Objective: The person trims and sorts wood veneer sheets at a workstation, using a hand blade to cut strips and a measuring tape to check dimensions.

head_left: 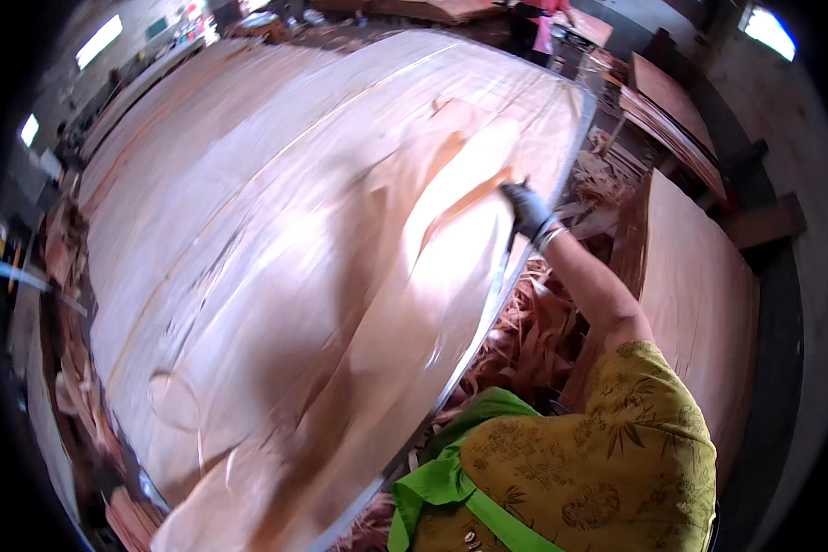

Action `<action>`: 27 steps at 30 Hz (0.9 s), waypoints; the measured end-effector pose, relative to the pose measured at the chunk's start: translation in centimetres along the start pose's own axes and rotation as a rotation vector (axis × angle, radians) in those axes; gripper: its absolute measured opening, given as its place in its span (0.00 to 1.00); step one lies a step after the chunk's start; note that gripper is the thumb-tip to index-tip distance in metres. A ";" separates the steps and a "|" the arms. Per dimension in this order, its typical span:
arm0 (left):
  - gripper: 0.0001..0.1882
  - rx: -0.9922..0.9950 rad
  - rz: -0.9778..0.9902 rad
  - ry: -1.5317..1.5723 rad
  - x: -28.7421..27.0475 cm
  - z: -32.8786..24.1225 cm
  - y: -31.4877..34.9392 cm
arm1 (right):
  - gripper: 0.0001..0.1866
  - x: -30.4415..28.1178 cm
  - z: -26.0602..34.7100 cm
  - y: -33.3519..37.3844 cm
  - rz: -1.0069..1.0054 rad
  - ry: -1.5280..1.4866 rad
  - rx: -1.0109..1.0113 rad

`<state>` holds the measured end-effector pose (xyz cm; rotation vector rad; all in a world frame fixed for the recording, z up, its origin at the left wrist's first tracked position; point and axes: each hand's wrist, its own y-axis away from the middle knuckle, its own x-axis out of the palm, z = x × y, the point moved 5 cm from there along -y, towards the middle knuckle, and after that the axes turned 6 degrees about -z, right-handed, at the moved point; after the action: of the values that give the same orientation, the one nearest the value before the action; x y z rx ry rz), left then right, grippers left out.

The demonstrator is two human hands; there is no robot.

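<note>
A thin, pale wood veneer sheet (405, 294) lies rumpled and partly lifted in long folds on the near right of a wide, light layer of veneer (248, 212). My right hand (527, 210), in a dark glove with a pale band at the wrist, is at the right edge of this sheet. Its fingers are closed on the raised, curled edge, though the fingertips are partly hidden and slightly blurred. My left hand does not show. Bright light falls on the folds next to my right hand, and a broad shadow crosses the sheet's middle.
Torn veneer strips (534, 331) heap on the floor along the right side. Beyond them stands a stack of reddish sheets (695, 304), with another stack (672, 115) farther back. A person in pink (541, 32) stands at the far end. More scraps (64, 248) line the left side.
</note>
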<state>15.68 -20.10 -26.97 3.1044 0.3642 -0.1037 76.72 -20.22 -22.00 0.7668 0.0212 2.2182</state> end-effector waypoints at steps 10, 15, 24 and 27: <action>0.26 0.103 0.667 -0.033 32.4 -7.5 13.4 | 0.24 6.8 0.5 3.6 0.136 0.622 -0.214; 0.27 0.200 0.580 -0.100 41.3 -11.0 15.2 | 0.21 6.1 6.4 6.4 0.573 0.901 -0.439; 0.25 0.319 0.197 0.293 41.9 -12.6 10.3 | 0.07 -13.1 2.4 -9.5 0.455 0.445 0.135; 0.24 0.408 0.133 0.649 41.7 -16.0 8.8 | 0.07 -15.0 2.4 -15.2 0.406 0.424 0.160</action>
<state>59.24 -18.71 -13.72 3.4623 0.1434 0.9618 95.93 -20.30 -31.52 0.3911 0.2759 2.7598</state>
